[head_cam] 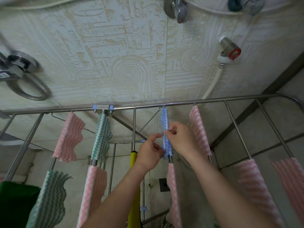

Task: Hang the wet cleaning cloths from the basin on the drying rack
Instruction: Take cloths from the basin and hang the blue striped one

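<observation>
A blue-and-white wavy cloth [165,119] hangs over a bar of the steel drying rack [148,106], right of centre. My right hand [181,139] pinches the cloth's right side about halfway down. My left hand [150,153] has its fingers curled at the cloth's left edge near the bottom and seems to pinch it. Several pink cloths [199,129] and green cloths [102,137] hang on the other bars. The basin is out of view.
A tiled wall stands just behind the rack, with taps [180,9], a red-handled valve [230,51] and a shower hose [31,89]. A yellow handle [134,181] rises under the rack. A dark green thing [14,199] sits at lower left. A floor drain [164,185] lies below.
</observation>
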A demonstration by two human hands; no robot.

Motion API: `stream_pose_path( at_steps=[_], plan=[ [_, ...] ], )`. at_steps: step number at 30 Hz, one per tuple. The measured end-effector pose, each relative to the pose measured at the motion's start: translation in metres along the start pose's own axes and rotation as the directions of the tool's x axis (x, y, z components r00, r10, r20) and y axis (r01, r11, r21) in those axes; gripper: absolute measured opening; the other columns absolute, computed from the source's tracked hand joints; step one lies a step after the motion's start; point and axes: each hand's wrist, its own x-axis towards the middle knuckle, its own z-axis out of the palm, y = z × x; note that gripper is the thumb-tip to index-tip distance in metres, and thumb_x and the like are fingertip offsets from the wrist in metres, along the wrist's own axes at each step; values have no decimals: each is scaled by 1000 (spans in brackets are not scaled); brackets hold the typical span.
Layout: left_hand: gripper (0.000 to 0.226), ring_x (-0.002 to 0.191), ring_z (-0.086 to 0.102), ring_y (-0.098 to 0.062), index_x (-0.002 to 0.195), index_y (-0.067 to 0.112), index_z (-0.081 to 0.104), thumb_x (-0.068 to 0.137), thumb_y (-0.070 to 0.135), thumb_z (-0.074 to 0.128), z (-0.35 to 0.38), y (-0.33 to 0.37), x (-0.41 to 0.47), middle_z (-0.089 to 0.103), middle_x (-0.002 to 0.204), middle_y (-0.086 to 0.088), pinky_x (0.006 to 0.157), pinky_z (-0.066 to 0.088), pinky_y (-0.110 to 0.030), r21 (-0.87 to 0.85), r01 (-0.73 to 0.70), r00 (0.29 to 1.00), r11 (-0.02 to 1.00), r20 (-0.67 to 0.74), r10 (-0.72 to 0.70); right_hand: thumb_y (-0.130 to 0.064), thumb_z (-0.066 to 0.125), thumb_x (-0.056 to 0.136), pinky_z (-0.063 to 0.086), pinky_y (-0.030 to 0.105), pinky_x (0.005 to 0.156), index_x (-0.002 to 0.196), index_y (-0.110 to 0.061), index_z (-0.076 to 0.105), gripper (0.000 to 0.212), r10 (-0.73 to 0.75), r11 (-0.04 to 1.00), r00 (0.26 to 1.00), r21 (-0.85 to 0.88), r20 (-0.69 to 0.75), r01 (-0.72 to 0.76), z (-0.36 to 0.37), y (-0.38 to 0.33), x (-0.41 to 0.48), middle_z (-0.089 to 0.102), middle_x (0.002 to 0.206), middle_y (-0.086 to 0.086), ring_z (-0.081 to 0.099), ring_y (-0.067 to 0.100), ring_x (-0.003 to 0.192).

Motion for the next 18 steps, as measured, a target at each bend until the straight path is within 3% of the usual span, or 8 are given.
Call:
stream_pose_path(
  at_steps=[3, 5, 8, 13, 15, 18],
  plan=[
    [50, 82, 62, -10, 135, 25, 46, 89, 14, 61, -2, 6, -4, 62, 97, 2, 69, 50, -19, 46, -75, 997, 996, 10, 74, -27, 63, 89, 52, 32, 71, 86, -24, 63, 5, 16, 999, 999, 30, 42, -18, -7, 7, -5, 67, 84, -4, 63, 14, 76],
    [52, 82, 63, -9, 138, 24, 42, 90, 18, 61, -2, 15, -8, 58, 105, 0, 66, 50, -14, -15, -110, 993, 994, 49, 111, -23, 65, 88, 55, 35, 73, 76, -23, 67, 12, 21, 998, 997, 57, 77, -26, -10, 9, -7, 71, 79, -2, 66, 16, 74],
    [65, 81, 61, -8, 143, 20, 37, 85, 17, 68, 3, 22, -9, 55, 106, -1, 74, 53, -19, 102, -196, 980, 975, 61, 190, -18, 65, 86, 58, 39, 71, 66, -25, 68, 21, 46, 991, 992, 120, 120, -60, -10, 12, -11, 71, 69, -4, 69, 16, 69],
    [59, 99, 56, -24, 137, 11, 43, 83, 17, 65, 9, 39, -7, 52, 111, -10, 83, 44, -26, 384, -291, 953, 876, 31, 303, -14, 58, 90, 58, 34, 70, 75, -25, 71, 23, 53, 984, 993, 166, 105, -70, -9, 12, -14, 73, 77, -2, 70, 18, 74],
    [58, 101, 55, -27, 136, 9, 42, 83, 16, 64, 11, 45, -7, 51, 113, -12, 81, 43, -27, 418, -276, 957, 865, 39, 287, -14, 55, 90, 58, 36, 72, 83, -21, 74, 21, 43, 986, 994, 156, 97, -58, -10, 12, -16, 74, 81, -1, 69, 17, 76],
    [56, 100, 55, -23, 134, 9, 44, 83, 14, 63, 8, 42, -9, 48, 107, -7, 78, 38, -18, 352, -269, 962, 897, 48, 269, -15, 56, 91, 58, 37, 76, 94, -19, 75, 19, 21, 989, 991, 142, 131, -39, -14, 11, -23, 74, 87, -1, 69, 16, 79]
  ],
)
